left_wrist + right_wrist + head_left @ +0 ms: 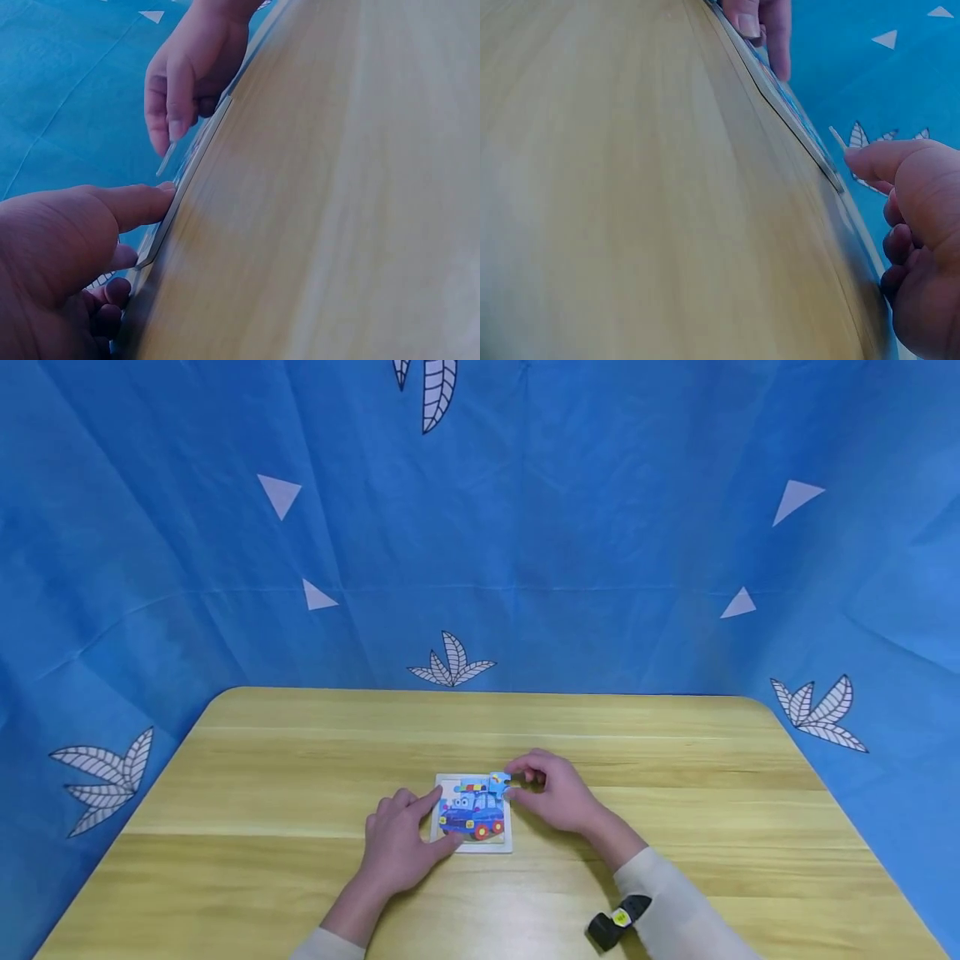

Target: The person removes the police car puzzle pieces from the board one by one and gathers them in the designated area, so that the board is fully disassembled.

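A small jigsaw puzzle (471, 821) of a smiling blue car lies in a pale square tray (487, 848) on the table. My left hand (397, 847) reaches in from the left, its thumb on the tray's front edge and its index finger at the upper left side. Over the top right corner, my right hand (557, 793) pinches a blue puzzle piece (498, 782) between thumb and index finger. Seen edge-on in the right wrist view, that piece (838, 138) is tilted above the tray. Its underside is hidden.
The wooden table (300, 768) has rounded far corners. Behind it hangs a blue cloth (525, 527) printed with white leaves and triangles. A black strap (618, 920) with a small box sits at my right sleeve (675, 897).
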Action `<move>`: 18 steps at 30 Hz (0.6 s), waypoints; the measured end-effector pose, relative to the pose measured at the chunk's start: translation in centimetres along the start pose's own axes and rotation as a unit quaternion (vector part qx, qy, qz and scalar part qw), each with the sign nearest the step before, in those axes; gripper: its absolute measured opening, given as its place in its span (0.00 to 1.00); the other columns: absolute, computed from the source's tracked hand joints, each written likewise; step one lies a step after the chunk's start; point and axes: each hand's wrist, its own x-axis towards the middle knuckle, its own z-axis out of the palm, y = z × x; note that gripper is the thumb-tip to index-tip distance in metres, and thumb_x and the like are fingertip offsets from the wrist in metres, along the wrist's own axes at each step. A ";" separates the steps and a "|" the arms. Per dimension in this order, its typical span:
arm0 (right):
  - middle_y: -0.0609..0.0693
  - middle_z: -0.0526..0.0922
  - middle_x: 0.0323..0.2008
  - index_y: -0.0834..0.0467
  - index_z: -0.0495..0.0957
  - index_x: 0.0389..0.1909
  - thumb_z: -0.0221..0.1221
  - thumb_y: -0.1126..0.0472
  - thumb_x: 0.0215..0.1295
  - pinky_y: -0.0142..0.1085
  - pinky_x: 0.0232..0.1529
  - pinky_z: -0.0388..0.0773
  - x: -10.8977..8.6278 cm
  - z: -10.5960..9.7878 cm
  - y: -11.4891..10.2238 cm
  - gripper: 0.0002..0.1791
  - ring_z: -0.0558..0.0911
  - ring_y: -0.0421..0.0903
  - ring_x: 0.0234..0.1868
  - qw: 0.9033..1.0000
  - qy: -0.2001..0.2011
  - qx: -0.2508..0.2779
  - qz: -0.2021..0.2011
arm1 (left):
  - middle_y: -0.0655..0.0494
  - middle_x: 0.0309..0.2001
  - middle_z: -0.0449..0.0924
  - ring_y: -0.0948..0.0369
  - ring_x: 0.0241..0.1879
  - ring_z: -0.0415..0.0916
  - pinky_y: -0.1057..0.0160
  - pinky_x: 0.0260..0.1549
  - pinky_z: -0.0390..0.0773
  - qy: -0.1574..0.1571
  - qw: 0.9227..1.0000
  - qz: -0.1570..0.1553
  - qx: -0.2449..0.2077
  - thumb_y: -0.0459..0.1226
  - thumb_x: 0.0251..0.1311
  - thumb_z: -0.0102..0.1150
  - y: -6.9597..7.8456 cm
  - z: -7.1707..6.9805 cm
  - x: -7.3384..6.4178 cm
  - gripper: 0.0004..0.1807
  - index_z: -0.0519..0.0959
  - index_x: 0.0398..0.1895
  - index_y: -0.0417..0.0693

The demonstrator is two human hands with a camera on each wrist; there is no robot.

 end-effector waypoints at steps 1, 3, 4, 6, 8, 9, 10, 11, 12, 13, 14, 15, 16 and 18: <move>0.48 0.74 0.31 0.55 0.84 0.48 0.70 0.61 0.62 0.36 0.33 0.70 -0.2 -0.2 0.1 0.14 0.71 0.45 0.32 1.000 0.003 -0.001 0.003 | 0.57 0.42 0.70 0.57 0.41 0.63 0.53 0.43 0.61 0.001 1.000 0.001 0.000 0.58 0.48 0.74 0.0 0.0 0.0 0.43 0.76 0.67 0.49; 0.48 0.74 0.31 0.55 0.84 0.48 0.70 0.62 0.61 0.36 0.33 0.70 -0.5 -0.6 0.3 0.13 0.71 0.45 0.32 1.000 0.008 -0.005 0.010 | 0.56 0.42 0.71 0.57 0.41 0.63 0.53 0.43 0.61 0.003 1.000 0.003 -0.003 0.57 0.49 0.74 0.0 -0.1 -0.1 0.43 0.75 0.67 0.48; 0.48 0.74 0.31 0.55 0.84 0.48 0.70 0.62 0.62 0.37 0.33 0.70 -0.6 -0.8 0.4 0.13 0.71 0.45 0.32 1.000 0.010 -0.008 0.014 | 0.56 0.42 0.71 0.57 0.41 0.63 0.53 0.42 0.61 0.004 1.000 0.004 -0.004 0.56 0.49 0.73 0.0 -0.1 -0.1 0.43 0.75 0.67 0.47; 0.47 0.74 0.31 0.54 0.84 0.47 0.70 0.62 0.61 0.37 0.33 0.70 -0.8 -1.1 0.7 0.13 0.71 0.45 0.32 1.000 0.015 -0.013 0.023 | 0.56 0.42 0.71 0.57 0.40 0.62 0.54 0.41 0.60 0.005 1.000 0.004 -0.006 0.55 0.50 0.73 -0.1 -0.1 -0.2 0.43 0.74 0.68 0.45; 0.47 0.74 0.31 0.54 0.84 0.47 0.70 0.62 0.61 0.37 0.33 0.71 -1.0 -1.4 0.9 0.13 0.72 0.45 0.32 0.999 0.019 -0.016 0.028 | 0.56 0.41 0.71 0.57 0.40 0.62 0.54 0.41 0.60 0.006 1.000 0.004 -0.007 0.54 0.51 0.73 -0.2 -0.1 -0.1 0.43 0.74 0.68 0.44; 0.47 0.74 0.31 0.55 0.84 0.47 0.70 0.62 0.61 0.37 0.33 0.71 -1.0 -1.6 1.0 0.13 0.72 0.45 0.32 0.999 0.020 -0.018 0.030 | 0.56 0.41 0.71 0.57 0.39 0.62 0.55 0.40 0.60 0.005 1.000 0.004 -0.008 0.54 0.51 0.73 -0.2 -0.1 -0.1 0.43 0.74 0.68 0.44; 0.47 0.74 0.30 0.55 0.84 0.46 0.70 0.63 0.61 0.37 0.33 0.71 -1.1 -1.7 1.1 0.13 0.72 0.45 0.32 0.999 0.021 -0.018 0.030 | 0.56 0.41 0.71 0.57 0.39 0.62 0.55 0.40 0.60 0.005 1.000 0.003 -0.007 0.54 0.51 0.72 -0.3 -0.1 -0.1 0.43 0.74 0.68 0.44; 0.47 0.74 0.30 0.55 0.84 0.46 0.70 0.63 0.61 0.37 0.34 0.71 -1.2 -1.8 1.2 0.13 0.72 0.45 0.32 0.999 0.023 -0.019 0.032 | 0.56 0.41 0.71 0.57 0.39 0.62 0.55 0.40 0.60 0.004 1.000 0.004 -0.007 0.54 0.51 0.72 -0.3 -0.1 -0.1 0.43 0.74 0.68 0.44; 0.47 0.75 0.31 0.55 0.84 0.46 0.70 0.63 0.61 0.37 0.34 0.71 -1.2 -1.9 1.3 0.13 0.72 0.45 0.32 0.999 0.025 -0.020 0.034 | 0.56 0.41 0.71 0.57 0.39 0.62 0.55 0.40 0.60 0.004 1.000 0.004 -0.007 0.55 0.51 0.72 -0.3 0.0 -0.1 0.43 0.74 0.68 0.44; 0.47 0.75 0.31 0.56 0.84 0.46 0.70 0.63 0.61 0.37 0.34 0.71 -1.2 -2.0 1.4 0.13 0.72 0.45 0.32 0.999 0.027 -0.022 0.034 | 0.57 0.41 0.71 0.57 0.39 0.62 0.55 0.40 0.60 0.004 1.000 0.004 -0.007 0.55 0.51 0.72 -0.3 0.0 -0.1 0.43 0.74 0.68 0.44; 0.47 0.74 0.31 0.56 0.84 0.46 0.70 0.63 0.61 0.38 0.34 0.71 -1.3 -2.1 1.4 0.13 0.72 0.45 0.32 0.999 0.028 -0.024 0.035 | 0.57 0.41 0.70 0.57 0.39 0.62 0.55 0.40 0.60 0.004 1.000 0.004 -0.006 0.55 0.51 0.72 -0.3 0.0 -0.1 0.43 0.73 0.68 0.45; 0.47 0.74 0.30 0.56 0.84 0.46 0.70 0.64 0.61 0.38 0.34 0.71 -1.3 -2.2 1.4 0.13 0.72 0.45 0.33 0.999 0.029 -0.027 0.033 | 0.57 0.41 0.70 0.57 0.40 0.62 0.55 0.41 0.60 0.003 1.000 0.005 -0.007 0.55 0.51 0.72 -0.3 0.0 -0.1 0.43 0.73 0.69 0.45; 0.47 0.74 0.30 0.57 0.84 0.46 0.70 0.64 0.60 0.38 0.34 0.71 -1.3 -2.3 1.5 0.13 0.72 0.45 0.33 0.999 0.030 -0.032 0.031 | 0.57 0.40 0.70 0.57 0.40 0.62 0.55 0.41 0.60 0.003 1.000 0.005 -0.006 0.55 0.51 0.72 -0.3 0.0 -0.1 0.43 0.73 0.69 0.45; 0.47 0.74 0.30 0.58 0.84 0.46 0.70 0.65 0.60 0.38 0.35 0.71 -1.2 -2.4 1.5 0.13 0.72 0.45 0.32 0.998 0.031 -0.041 0.026 | 0.57 0.40 0.70 0.57 0.40 0.62 0.54 0.41 0.60 0.003 1.000 0.008 -0.004 0.55 0.51 0.72 -0.3 0.0 -0.1 0.43 0.73 0.69 0.45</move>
